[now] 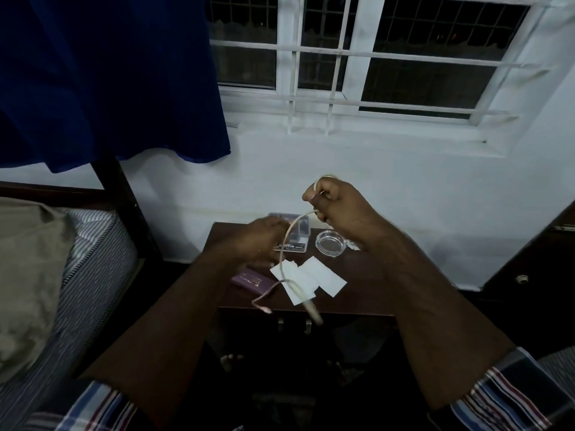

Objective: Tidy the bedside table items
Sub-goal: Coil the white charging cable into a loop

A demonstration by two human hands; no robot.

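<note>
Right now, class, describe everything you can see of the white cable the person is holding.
The cable is thin, off-white and looks like flexible plastic. The right hand grips it in a closed fist, a small loop showing above the fingers. From there it arcs down past the left hand, which seems to pinch it, though blur hides the contact. The lower part hangs loosely over the paper slips and the bedside table, ending in a blurred plug near the front edge.

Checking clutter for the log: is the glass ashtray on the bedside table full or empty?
Empty, as far as visible: the glass ashtray shows only the dark bedside table through its clear bottom, with no ash or butts.
</note>
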